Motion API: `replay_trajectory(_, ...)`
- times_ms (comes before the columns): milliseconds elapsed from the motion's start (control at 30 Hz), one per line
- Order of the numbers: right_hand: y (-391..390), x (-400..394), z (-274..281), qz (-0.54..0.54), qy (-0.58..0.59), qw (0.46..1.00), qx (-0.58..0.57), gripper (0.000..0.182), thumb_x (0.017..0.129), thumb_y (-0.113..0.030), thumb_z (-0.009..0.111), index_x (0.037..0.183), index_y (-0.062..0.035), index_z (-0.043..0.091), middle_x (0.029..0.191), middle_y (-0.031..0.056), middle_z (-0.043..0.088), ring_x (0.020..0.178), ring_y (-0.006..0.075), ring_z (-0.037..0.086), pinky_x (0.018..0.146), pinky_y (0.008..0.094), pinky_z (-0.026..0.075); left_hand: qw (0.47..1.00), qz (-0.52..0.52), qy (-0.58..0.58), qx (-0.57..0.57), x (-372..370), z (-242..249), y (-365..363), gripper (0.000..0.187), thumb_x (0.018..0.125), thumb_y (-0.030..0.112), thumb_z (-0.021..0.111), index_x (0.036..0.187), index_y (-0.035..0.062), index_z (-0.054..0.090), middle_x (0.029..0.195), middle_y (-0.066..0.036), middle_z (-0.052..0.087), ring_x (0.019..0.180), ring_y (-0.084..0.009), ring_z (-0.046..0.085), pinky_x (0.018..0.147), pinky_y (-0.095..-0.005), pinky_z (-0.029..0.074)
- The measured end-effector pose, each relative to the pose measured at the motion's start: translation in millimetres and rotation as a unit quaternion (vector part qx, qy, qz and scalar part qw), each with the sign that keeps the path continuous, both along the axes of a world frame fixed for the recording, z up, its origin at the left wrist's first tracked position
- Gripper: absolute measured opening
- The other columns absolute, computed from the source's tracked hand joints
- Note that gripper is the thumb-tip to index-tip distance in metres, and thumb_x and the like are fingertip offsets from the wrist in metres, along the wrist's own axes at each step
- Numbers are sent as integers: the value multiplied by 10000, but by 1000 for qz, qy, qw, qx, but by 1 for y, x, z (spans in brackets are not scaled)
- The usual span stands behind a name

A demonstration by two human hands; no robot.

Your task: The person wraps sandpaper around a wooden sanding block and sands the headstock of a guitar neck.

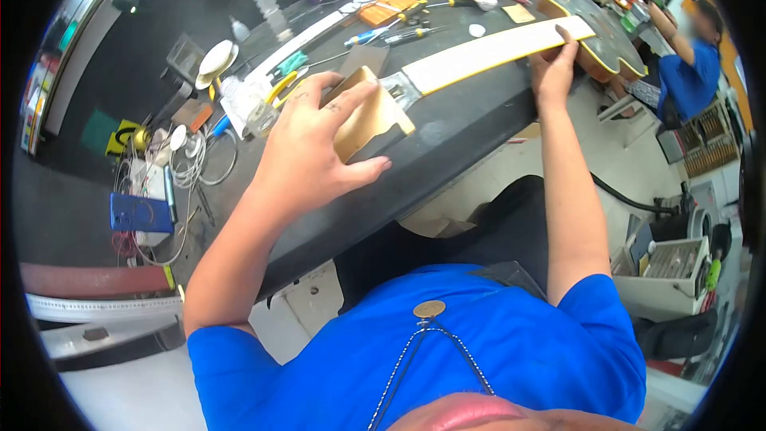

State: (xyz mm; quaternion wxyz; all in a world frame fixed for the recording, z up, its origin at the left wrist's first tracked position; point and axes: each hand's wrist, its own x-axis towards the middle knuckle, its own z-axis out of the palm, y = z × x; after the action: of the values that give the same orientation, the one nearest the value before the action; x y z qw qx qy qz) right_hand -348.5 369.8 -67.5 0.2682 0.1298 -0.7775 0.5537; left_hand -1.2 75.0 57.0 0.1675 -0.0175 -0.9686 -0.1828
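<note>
A guitar (pixel 606 20) lies across the bench, its neck's white, yellow-edged upper face (pixel 487 52) pointing left. My right hand (pixel 556 68) is closed round the neck close to the body, thumb on top and fingers underneath. Beyond the neck's left end is a grey, shiny section (pixel 400 91). My left hand (pixel 315 132) is curved over a bent tan sheet (pixel 369 116) with a dark side, like sandpaper. Its fingertips meet the sheet's upper edge, and the thumb reaches out along the lower side. My palm hides part of the sheet.
Screwdrivers (pixel 411 35), an orange block (pixel 388 8) and a white round piece (pixel 476 30) lie behind the neck. Coiled cables (pixel 195 160) and a blue box (pixel 141 213) are at left. A seated person (pixel 690 72) is at right, above a drawer unit (pixel 666 271).
</note>
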Motion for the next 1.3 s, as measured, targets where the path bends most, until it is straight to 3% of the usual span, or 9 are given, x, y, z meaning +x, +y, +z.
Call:
replay_trajectory(167, 1, -3, -6, -16, 76, 996, 37, 818, 791, -46, 884, 1511, -55, 496, 1420, 234, 614, 1333, 390, 608, 1148, 465, 491, 999, 5, -27, -43, -8, 4, 10, 1019, 670, 279, 919, 1590, 151, 499, 1552, -218, 561, 1422, -458, 558, 1204, -534, 449)
replay_trajectory(367, 5, 2, 2, -34, -30, 999, -15, 1263, 780, -63, 937, 1734, -60, 109, 1498, 280, 623, 1395, 385, 634, 1181, 446, 481, 997, 38, -61, 25, -12, 11, 18, 911, 666, 199, 806, 1528, 117, 523, 1418, -201, 621, 1358, -445, 588, 1164, -502, 478)
replay_trajectory(433, 9, 7, 3, -6, -46, 998, -39, 1250, 778, -66, 942, 1731, -43, 133, 1425, 243, 667, 1326, 345, 671, 1145, 424, 506, 997, 49, -44, 26, -11, 12, 20, 913, 655, 201, 792, 1523, 113, 523, 1383, -202, 624, 1339, -449, 592, 1150, -501, 485)
replay_trajectory(533, 7, 15, -1, 30, -35, 997, -67, 1227, 780, 85, 895, 1736, -44, 136, 1152, 120, 693, 1047, 217, 691, 989, 350, 565, 996, 57, -47, 39, -9, 12, 23, 926, 644, 199, 784, 1527, 115, 520, 1385, -208, 622, 1337, -457, 591, 1145, -509, 487)
replay_trajectory(767, -2, 49, 0, 58, -20, 993, -99, 1210, 787, 62, 899, 1730, -17, 145, 1117, 87, 714, 1046, 196, 699, 964, 341, 576, 996, 49, -41, 57, 11, 7, 20, 948, 625, 183, 785, 1534, 99, 529, 1440, -213, 619, 1351, -444, 604, 1170, -487, 471)
replay_trajectory(800, -2, 66, 13, 42, -72, 994, -78, 1213, 779, -82, 945, 1719, -19, 180, 1182, 132, 756, 1087, 261, 748, 997, 383, 584, 998, 34, -12, 42, 18, 4, 18, 936, 626, 160, 777, 1528, 84, 539, 1413, -204, 630, 1325, -433, 621, 1159, -469, 474)
replay_trajectory(967, -7, 83, 17, 26, -71, 996, -56, 1200, 823, -117, 918, 1730, -61, 134, 1211, 193, 756, 1113, 358, 751, 1021, 423, 572, 998, 46, -20, 24, 33, 4, 23, 904, 631, 131, 777, 1503, 75, 547, 1392, -197, 624, 1305, -433, 614, 1116, -491, 492)
replay_trajectory(1133, -12, 66, 4, 16, -66, 991, -119, 1105, 857, -172, 925, 1725, -56, 250, 980, 75, 740, 903, 197, 716, 871, 351, 584, 999, 29, -41, 13, 40, 8, 19, 949, 639, 169, 826, 1536, 78, 530, 1422, -194, 626, 1341, -419, 610, 1148, -487, 476)
replay_trajectory(1300, 6, 65, 12, 86, -92, 985, -122, 1152, 859, -164, 918, 1734, -39, 180, 1021, 81, 736, 952, 204, 722, 901, 356, 584, 999, 32, -37, 4, 45, 3, 14, 978, 623, 232, 877, 1530, 80, 545, 1408, -198, 629, 1285, -439, 626, 1092, -506, 504)
